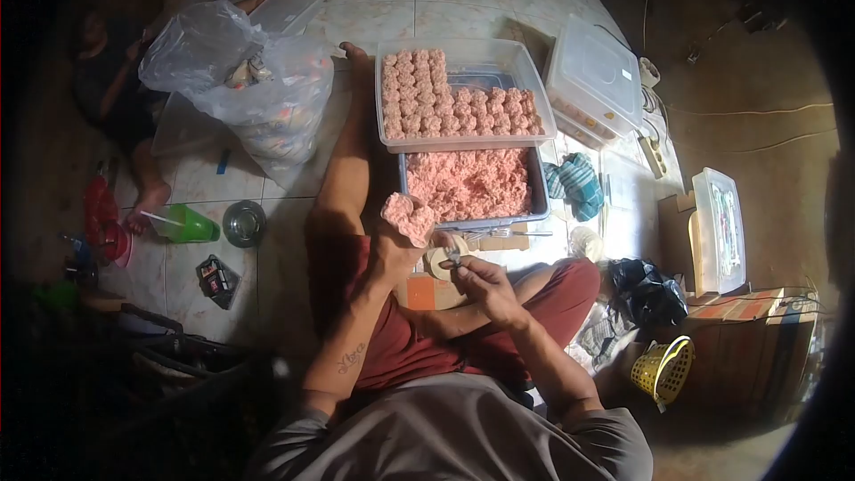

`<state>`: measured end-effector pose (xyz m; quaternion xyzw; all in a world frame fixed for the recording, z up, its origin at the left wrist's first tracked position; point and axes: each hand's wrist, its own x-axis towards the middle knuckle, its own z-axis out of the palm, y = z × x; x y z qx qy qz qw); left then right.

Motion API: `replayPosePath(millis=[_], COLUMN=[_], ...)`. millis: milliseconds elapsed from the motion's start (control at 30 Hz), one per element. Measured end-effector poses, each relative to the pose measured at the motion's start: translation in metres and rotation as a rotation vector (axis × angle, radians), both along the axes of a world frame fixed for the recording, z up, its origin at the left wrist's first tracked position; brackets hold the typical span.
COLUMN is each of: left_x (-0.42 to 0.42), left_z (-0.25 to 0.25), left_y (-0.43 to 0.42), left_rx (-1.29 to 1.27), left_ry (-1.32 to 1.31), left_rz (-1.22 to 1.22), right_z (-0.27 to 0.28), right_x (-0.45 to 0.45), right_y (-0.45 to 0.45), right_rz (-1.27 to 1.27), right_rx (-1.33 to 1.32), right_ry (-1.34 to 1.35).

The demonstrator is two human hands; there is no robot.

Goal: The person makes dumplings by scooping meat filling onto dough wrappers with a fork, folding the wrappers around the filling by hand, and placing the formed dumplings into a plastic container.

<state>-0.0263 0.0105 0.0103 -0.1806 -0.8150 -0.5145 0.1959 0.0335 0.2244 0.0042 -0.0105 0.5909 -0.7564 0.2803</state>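
Note:
My left hand [398, 254] is closed around a lump of pink minced-meat-like mixture [411, 219], which bulges out at the top of the fist. My right hand [488, 289] grips a small metal spoon [452, 255], its end close to the lump and a bit of pink near it. Just beyond both hands lies a grey-blue tub [544, 200] full of the same loose mixture. Behind that, a clear plastic container [494, 52] holds rows of shaped pink balls [415, 93], with part of its bottom uncovered. A roll of tape [436, 264] is partly hidden behind my hands.
A stuffed plastic bag [276, 107], a green cup [191, 224] and a metal bowl [244, 224] are on the left, where another person [107, 80] sits. Rightward are lidded boxes [595, 71], a checked cloth [581, 187], a black bag [646, 289] and a yellow basket [663, 370].

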Motion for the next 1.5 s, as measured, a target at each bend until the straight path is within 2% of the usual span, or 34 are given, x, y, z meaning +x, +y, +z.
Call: replayPosePath(millis=[33,100,133,167,233,267,300,367,400,433,500,567,633,667,700,767,800,833,867,900,933,1000,1033,1067,1100,1167,1233,1267,1300,1367,1433,1467,1500], left_x=[-0.001,0.003,0.005,0.007,0.013,0.012,0.007,-0.001,0.005,0.008,0.006,0.001,-0.001,0.008,0.009,0.008,0.004,0.006,0.009,0.012,0.011,0.013,0.014,0.012,0.013,0.012,0.011,0.012,0.014,0.015,0.013,0.012,0.012], left_z=[-0.003,-0.008,-0.009,-0.009,0.011,0.020,0.009,-0.018,0.011,0.004,-0.022,-0.044,0.006,0.025,0.021,-0.005,-0.030,-0.030,-0.030,-0.028,-0.017,-0.009,-0.008,-0.015,-0.007,0.018,0.000,-0.005,-0.014,-0.039,-0.030,-0.037,-0.040], left_y=[0.001,0.006,0.009,0.010,0.010,-0.001,-0.013,-0.031,-0.020,-0.020,-0.024,-0.030,-0.024,-0.011,-0.006,0.001,0.005,0.011,0.020,0.024,0.011,-0.016,-0.023,-0.024,-0.023,-0.019,-0.005,0.002,0.010,0.022,0.019,0.015,0.010], left_rx=[-0.002,-0.259,-0.292,-0.293,0.249,0.134,0.136,-0.158,-0.029,-0.029,0.022,0.054,0.010,0.396,0.395,0.235,-0.144,-0.142,0.175,0.491,0.298,0.231,0.163,0.433,0.434,0.329,0.375,0.333,0.293,0.183,0.245,0.400,0.403], left_ry=[0.000,0.255,0.026,0.024,-0.237,-0.380,-0.386,-0.106,-0.506,-0.508,-0.349,-0.219,-0.158,-0.343,-0.341,-0.135,0.155,0.154,-0.041,-0.242,-0.297,-0.335,-0.374,-0.446,-0.449,-0.411,-0.363,-0.362,-0.359,-0.035,-0.239,-0.263,-0.266], left_rz=[-0.006,-0.121,-0.070,-0.067,0.127,0.043,0.049,-0.175,-0.055,-0.055,-0.046,-0.078,-0.119,-0.137,-0.138,-0.241,-0.142,-0.140,-0.028,0.086,0.021,-0.022,-0.066,-0.163,-0.163,-0.176,-0.175,-0.232,-0.288,-0.048,0.078,0.021,0.022], right_z=[-0.001,-0.003,0.002,0.008,0.019,0.017,0.010,-0.008,-0.006,-0.009,-0.020,-0.026,-0.025,-0.023,-0.019,-0.022,-0.031,-0.020,-0.002,-0.003,-0.007,-0.010,-0.007,-0.003,0.003,-0.005,-0.006,-0.005,0.001,0.012,0.013,0.016,0.019], right_x=[0.000,-0.001,-0.011,-0.017,-0.022,-0.021,-0.017,-0.010,-0.007,-0.002,0.005,0.010,0.011,0.011,0.009,0.008,0.007,0.000,-0.009,-0.008,-0.007,-0.007,-0.005,0.001,0.004,0.010,0.014,0.014,0.011,0.001,-0.001,0.000,0.003], right_y=[-0.011,-0.032,-0.023,-0.018,-0.011,-0.005,0.000,0.007,0.007,0.007,0.004,-0.001,-0.005,-0.009,-0.014,-0.028,-0.036,-0.044,-0.028,-0.019,-0.013,0.000,0.006,0.012,0.013,0.003,-0.016,-0.023,-0.030,-0.039,-0.027,-0.020,-0.011], right_rz=[-0.006,-0.175,-0.085,-0.082,-0.099,-0.142,-0.134,-0.130,-0.051,-0.051,-0.004,-0.013,-0.004,-0.005,-0.018,-0.036,-0.136,-0.231,-0.013,-0.011,-0.089,-0.147,-0.143,-0.083,-0.025,-0.030,-0.084,-0.090,-0.124,-0.177,-0.148,-0.163,-0.176], right_rx=[-0.002,0.091,0.357,0.355,0.702,0.646,0.645,0.389,0.384,0.384,0.100,0.023,-0.120,-0.120,-0.114,-0.107,0.123,0.354,0.645,0.643,0.531,0.347,0.347,0.268,0.187,0.102,-0.028,-0.028,0.184,0.606,0.697,0.655,0.617], right_ry=[0.000,0.396,0.612,0.611,0.816,0.723,0.718,0.438,0.329,0.327,-0.023,-0.013,-0.051,-0.049,-0.040,-0.033,0.310,0.655,0.602,0.599,0.562,0.473,0.473,0.254,0.037,-0.005,0.065,0.064,0.279,0.709,0.692,0.658,0.624])
